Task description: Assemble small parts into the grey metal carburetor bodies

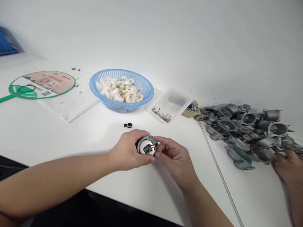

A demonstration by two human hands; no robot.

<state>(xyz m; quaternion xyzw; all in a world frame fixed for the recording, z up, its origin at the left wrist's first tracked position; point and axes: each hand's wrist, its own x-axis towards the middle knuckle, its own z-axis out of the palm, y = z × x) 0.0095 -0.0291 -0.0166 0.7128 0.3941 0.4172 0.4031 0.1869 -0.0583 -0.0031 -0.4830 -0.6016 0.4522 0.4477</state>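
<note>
The left hand (pixel 129 149) holds a metal housing (pixel 145 147) just above the table (pixel 94 135), in front of the person. Its fingers are bent around the far left side, and its thumb lies along the near edge, so the piece is gripped between them. The right hand (pixel 175 156) is on the other side of it, with bent fingers; its index fingertip and thumb tip are at the right edge of the housing. Whether these two tips also pinch a smaller part, I cannot tell.

The round opening of the housing points upward and somewhat back to the person. Inside it there is a pale disc with a dark gap and some brass-coloured detail, too small to make out well. The line through the opening runs up from the table, but the body below is covered by the fingers, so I cannot say which way its long axis goes.

Just beyond the left hand lies a small black part (pixel 129 125). Farther beyond the hands stands a blue basket (pixel 113 107) of white curved pieces (pixel 118 91), and to its right a clear box (pixel 163 105) with thin metal pins (pixel 163 116). Well to the right of the right hand is a pile of metal housings (pixel 241 124), overlapping each other; another person's hand (pixel 287 165) is at it, with fingertips partly hidden and the forearm cut off by the picture edge.
</note>
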